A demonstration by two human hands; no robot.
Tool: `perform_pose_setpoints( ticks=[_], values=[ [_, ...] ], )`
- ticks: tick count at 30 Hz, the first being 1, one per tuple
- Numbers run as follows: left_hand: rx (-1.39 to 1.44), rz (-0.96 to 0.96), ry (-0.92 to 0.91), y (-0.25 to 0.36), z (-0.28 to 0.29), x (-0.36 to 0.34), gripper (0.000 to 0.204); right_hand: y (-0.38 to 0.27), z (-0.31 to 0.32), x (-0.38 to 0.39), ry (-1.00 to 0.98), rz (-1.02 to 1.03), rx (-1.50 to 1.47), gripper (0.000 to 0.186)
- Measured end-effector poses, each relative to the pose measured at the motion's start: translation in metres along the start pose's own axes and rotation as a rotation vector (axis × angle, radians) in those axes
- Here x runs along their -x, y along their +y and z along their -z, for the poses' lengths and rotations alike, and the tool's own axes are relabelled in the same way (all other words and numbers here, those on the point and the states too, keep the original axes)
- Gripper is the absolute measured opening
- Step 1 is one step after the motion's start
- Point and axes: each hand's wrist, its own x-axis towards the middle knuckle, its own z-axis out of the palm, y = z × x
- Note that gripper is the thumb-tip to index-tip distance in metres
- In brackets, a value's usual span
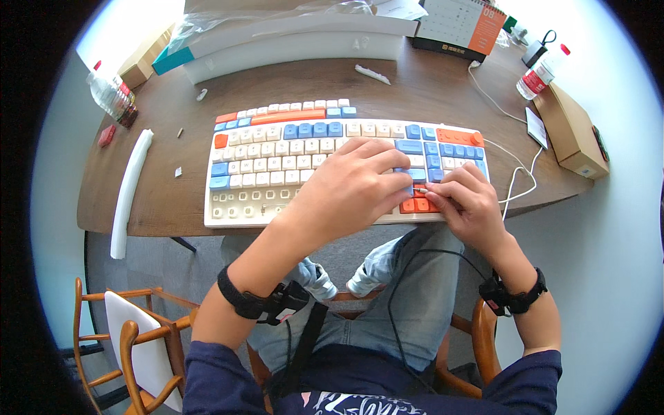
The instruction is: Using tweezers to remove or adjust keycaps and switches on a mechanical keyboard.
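A cream keyboard point(297, 197) with cream, blue and orange keycaps lies near the table's front edge. Bare switches show in its lower left rows, where keycaps are off. My left hand point(363, 180) is over the right half of the keys, fingers curled and thumb drawn in. A bit of blue shows at its fingertips, too covered to make out. Beside it, my right hand point(470, 200) pinches a small thin metal-tipped tool point(420, 190) just above the orange arrow keys point(418, 205). The two hands' fingertips nearly meet.
Loose keycaps point(289, 116) stand in rows behind the keyboard. A white foam strip point(131, 194) lies at left. Bottles point(113, 97), a long white foam box point(297, 52), a desk calendar point(456, 28) and a cardboard box point(570, 131) stand around. A white cable point(515, 176) runs at right.
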Motion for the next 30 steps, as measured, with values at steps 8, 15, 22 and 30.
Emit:
perform_pose_setpoints(
  ticks=[8,15,22,30],
  values=[
    [-0.079,-0.169,-0.252,-0.003,0.01,-0.021,0.022,0.002,-0.009,0.009,0.146,0.06,0.151,0.012],
    [0.057,-0.242,-0.563,-0.021,0.017,-0.062,0.021,0.001,-0.011,0.008,0.153,0.037,0.105,0.011],
    [0.183,-0.222,-0.761,-0.025,0.013,-0.077,0.014,0.001,-0.013,0.011,0.174,0.021,0.095,0.011],
    [0.182,-0.23,-0.198,-0.037,0.027,-0.032,0.015,-0.003,-0.013,0.009,0.178,0.011,0.098,0.012]
  ],
)
